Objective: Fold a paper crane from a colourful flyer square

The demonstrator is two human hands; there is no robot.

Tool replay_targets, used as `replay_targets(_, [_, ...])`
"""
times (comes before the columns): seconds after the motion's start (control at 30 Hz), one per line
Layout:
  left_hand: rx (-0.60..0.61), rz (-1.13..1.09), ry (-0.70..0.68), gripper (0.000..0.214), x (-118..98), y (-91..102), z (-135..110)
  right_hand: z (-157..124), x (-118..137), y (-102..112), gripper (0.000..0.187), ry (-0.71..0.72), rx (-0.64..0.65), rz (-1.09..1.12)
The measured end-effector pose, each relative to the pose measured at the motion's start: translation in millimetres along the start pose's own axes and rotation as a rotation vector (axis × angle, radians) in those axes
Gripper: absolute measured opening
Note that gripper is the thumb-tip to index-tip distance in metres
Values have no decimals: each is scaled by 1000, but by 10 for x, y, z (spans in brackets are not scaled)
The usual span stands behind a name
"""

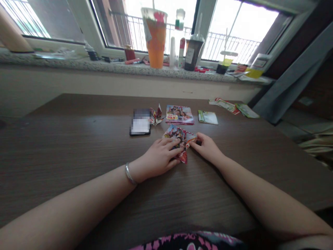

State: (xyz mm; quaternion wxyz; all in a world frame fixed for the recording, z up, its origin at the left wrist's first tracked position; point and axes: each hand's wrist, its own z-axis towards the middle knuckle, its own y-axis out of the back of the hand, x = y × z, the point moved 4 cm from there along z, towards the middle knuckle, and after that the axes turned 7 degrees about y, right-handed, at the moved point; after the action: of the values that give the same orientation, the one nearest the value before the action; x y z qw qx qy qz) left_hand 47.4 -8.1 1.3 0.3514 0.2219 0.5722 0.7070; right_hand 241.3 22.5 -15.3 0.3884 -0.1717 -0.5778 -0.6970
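A folded sheet of colourful printed paper (171,132) lies on the brown table in front of me. My left hand (163,152) rests flat across it with the fingers stretched out, hiding part of the print. At the paper's right corner, my right hand (205,146) pinches the edge between thumb and fingers. Just beyond are a stack of similar printed sheets (180,114) and a folded paper figure (156,116) with pointed tips. Beside that figure lies a dark-edged phone or tablet (140,123), its screen blurred out.
A small pad of paper (207,117) and several printed slips (227,106) lie at the table's back right. On the granite windowsill (114,67) stand a tall orange cup (156,41), a dark lidded cup with a straw (193,52) and small bottles. A grey curtain (288,80) hangs at right.
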Motion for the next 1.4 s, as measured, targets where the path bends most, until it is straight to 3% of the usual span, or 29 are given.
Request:
replay_targets(0.4, [-29,-22,-42,45,-6,19,2,-3,-42,-21,15,-12,46,74])
replay_targets(0.6, [-15,63,-19,50,-53,18,-2,-3,12,-22,16,-37,-18,13])
replay_targets(0.9, [-69,-19,59,48,-58,54,14,-2,63,-47,11,11,22,41])
replay_targets(1.1, [-204,-106,105,75,3,98,11,-49,184,-8,6,93,-2,-38])
replay_targets(1.4, [-299,-47,-25,107,-16,123,-8,-83,287,2,8,197,-4,-9])
